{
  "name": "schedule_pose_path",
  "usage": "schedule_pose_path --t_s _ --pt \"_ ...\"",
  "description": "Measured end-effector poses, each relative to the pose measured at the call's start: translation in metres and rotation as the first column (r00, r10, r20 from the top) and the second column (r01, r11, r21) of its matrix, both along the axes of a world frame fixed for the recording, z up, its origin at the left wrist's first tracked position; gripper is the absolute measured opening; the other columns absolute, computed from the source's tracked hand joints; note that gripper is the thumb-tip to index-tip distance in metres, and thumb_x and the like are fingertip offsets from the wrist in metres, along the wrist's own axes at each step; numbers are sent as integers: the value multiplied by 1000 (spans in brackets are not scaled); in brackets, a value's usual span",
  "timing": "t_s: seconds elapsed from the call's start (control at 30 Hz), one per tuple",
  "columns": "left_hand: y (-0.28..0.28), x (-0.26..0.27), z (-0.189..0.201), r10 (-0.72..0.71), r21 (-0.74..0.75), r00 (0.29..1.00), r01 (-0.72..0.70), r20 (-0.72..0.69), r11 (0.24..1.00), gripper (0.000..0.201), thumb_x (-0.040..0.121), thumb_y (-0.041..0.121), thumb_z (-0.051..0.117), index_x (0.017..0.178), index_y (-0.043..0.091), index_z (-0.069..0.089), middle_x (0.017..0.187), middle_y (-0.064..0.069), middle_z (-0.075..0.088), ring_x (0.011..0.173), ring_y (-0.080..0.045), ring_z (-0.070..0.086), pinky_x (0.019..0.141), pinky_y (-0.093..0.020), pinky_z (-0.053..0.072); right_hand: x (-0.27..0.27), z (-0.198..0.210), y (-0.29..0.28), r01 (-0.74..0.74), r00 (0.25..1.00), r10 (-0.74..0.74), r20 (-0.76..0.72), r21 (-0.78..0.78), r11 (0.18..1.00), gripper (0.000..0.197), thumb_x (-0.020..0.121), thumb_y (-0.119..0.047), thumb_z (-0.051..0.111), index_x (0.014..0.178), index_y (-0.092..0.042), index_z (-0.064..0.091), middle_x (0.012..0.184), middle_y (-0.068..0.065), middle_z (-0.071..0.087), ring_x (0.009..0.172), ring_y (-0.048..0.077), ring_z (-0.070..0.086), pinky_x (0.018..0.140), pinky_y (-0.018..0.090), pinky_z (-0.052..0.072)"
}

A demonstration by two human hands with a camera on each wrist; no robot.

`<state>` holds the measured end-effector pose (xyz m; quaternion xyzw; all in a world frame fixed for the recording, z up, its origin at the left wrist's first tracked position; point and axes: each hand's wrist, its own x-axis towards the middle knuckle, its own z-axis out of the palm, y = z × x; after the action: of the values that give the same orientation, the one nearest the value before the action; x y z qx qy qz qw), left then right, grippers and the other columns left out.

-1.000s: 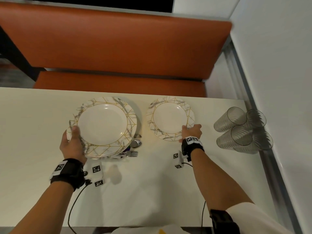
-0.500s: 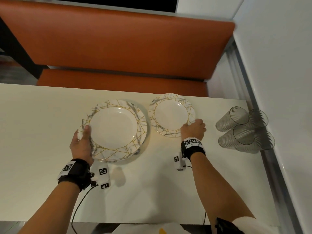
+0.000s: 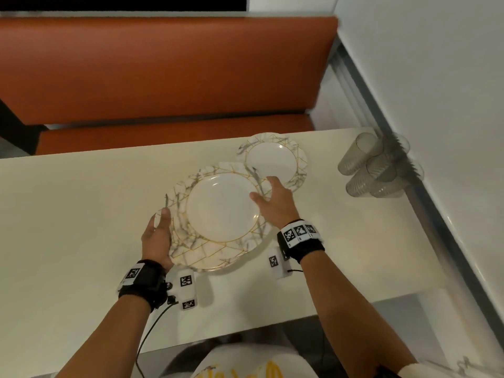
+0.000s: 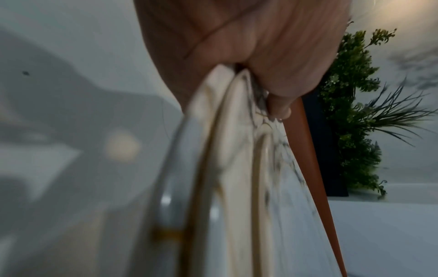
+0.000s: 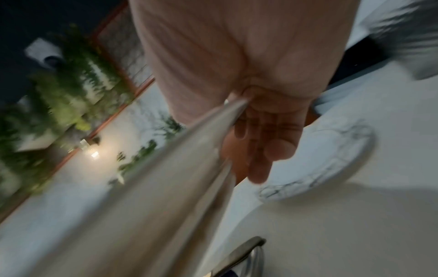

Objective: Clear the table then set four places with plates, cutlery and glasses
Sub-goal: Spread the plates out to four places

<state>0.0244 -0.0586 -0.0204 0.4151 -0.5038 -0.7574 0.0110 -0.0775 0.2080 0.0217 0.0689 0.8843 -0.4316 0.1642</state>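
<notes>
1. Two hands on one stack of large marbled dinner plates [image 3: 222,214], lifted over the white table [image 3: 68,214]. Risk: the left wrist view shows more than one rim, so the plates could slide apart if the stack tilts.
2. Small marbled plate [image 3: 272,160] lies on the table just beyond the stack, which overlaps its near edge. Risk: a low carry clips it.
3. Pile of clear glasses [image 3: 379,170] lies on its side by the wall, apart from the plates. Risk: a nudge to the small plate could send it their way and set them rolling.
4. Left hand [image 3: 156,238] pinches the stack's left rim, thumb on top. Right hand [image 3: 274,199]: thumb over the right rim, fingers flat beneath.
5. Versus earlier: the right hand has left the small plate for the stack, which has shifted right. The cutlery beside it is no longer seen in the head view.
</notes>
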Motion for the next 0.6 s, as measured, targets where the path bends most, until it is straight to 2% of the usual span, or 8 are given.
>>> schedule_pose_path --t_s 0.07,0.13,0.27,0.3,0.37,0.4,0.5,0.6 --pt "-6 7 -4 -6 -46 1000 7 19 999 56 93 49 72 141 22 61 128 -5 73 117 -24 70 100 -43 55 19 -3 20 172 985 -173 -12 -47 984 65 96 -32 67 150 -12 37 131 11 56 122 25 53 94 29 41" --pt "-12 18 -7 -42 -113 998 48 53 992 66 90 55 71 145 22 57 141 -13 64 130 -32 61 101 -45 55 43 -13 42 346 938 -347 11 -102 933 65 96 -30 68 151 -12 37 132 7 51 120 19 49 96 26 38" --pt "-29 37 -8 -63 -227 998 65 15 972 42 102 42 59 138 22 63 134 -16 67 125 -33 64 91 -35 57 99 -52 83 643 765 -638 87 -145 752 71 93 -36 69 152 -12 37 148 10 49 131 26 51 112 38 42" --pt "-35 41 -7 -69 -253 998 70 12 965 41 101 43 60 135 22 65 133 -19 67 126 -36 62 94 -37 57 117 -59 87 703 710 -696 108 -144 696 71 94 -35 68 153 -11 37 149 11 48 133 28 50 112 38 41" --pt "-45 49 -6 -61 -290 998 69 35 955 45 97 48 61 134 22 65 136 -23 64 128 -40 59 102 -53 54 145 -73 94 783 622 -773 123 -109 612 67 97 -32 65 152 -7 36 149 12 48 137 30 47 111 35 39" --pt "-49 53 -5 -51 -293 998 61 41 954 45 97 48 60 133 22 65 135 -23 65 127 -39 61 102 -55 54 156 -80 96 808 590 -797 128 -90 583 67 97 -31 64 152 -6 36 150 13 47 138 32 46 111 37 39" --pt "-57 58 -2 -36 -312 999 39 16 949 33 101 44 58 122 21 69 122 -9 74 116 -31 69 98 -46 58 179 -89 95 849 527 -839 136 -52 525 64 99 -30 62 153 -8 35 150 15 47 136 34 47 108 37 39" --pt "-66 64 -3 -30 -313 999 35 22 949 35 100 44 58 124 20 69 119 -4 75 113 -26 71 97 -43 58 192 -95 90 861 507 -854 118 -32 507 63 98 -30 64 151 -9 38 148 17 50 133 35 50 107 38 41"
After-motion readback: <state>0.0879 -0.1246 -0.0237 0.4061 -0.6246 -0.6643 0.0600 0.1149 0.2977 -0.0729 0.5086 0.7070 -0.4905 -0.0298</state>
